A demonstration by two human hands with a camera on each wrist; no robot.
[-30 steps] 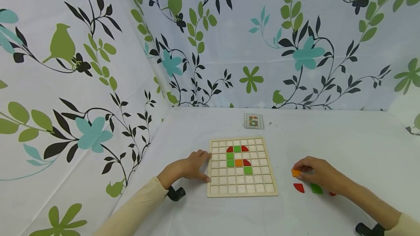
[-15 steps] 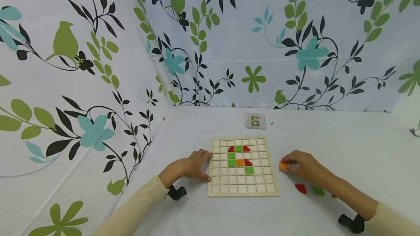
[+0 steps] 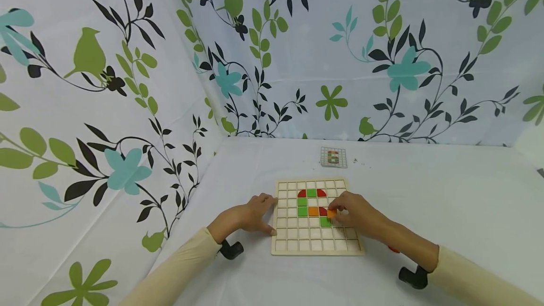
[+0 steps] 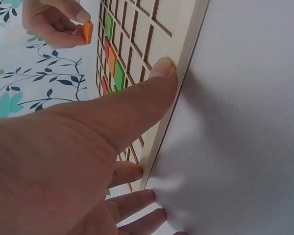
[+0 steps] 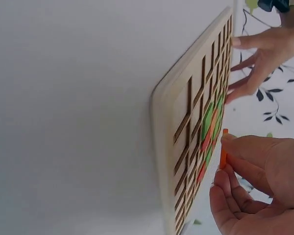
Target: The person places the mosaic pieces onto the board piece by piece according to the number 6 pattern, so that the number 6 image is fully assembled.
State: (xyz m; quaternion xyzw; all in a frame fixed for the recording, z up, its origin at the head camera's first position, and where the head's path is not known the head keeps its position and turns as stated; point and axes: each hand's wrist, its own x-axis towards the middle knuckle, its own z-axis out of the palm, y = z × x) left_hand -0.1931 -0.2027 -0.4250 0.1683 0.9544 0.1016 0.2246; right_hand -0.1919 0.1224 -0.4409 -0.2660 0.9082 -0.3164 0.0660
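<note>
A wooden grid board [image 3: 289, 244] lies flat on the white cloth, with green, red and orange tiles set in some cells. My right hand [image 3: 361, 214] pinches an orange square tile [image 5: 224, 149] between thumb and fingers. That tile is above the board, and in the head view it overlaps a red quarter-round tile [image 3: 322, 211] and a green tile [image 3: 325, 222]. At the board's left edge my left hand [image 3: 255, 214] rests with fingers spread. Its thumb [image 4: 162, 68] lies on the rim, and the other fingertips touch the edge farther along.
Behind the board lies a small pattern card [image 3: 334, 157] showing a grid with coloured cells. A red loose tile [image 3: 394, 249] peeks out under the right forearm, which hides whatever lies beside it. Floral curtains [image 3: 255, 60] hang at the back and left.
My right hand has carried the orange tile leftward from beside the loose tiles to over the board. The left hand stays at the board's edge.
</note>
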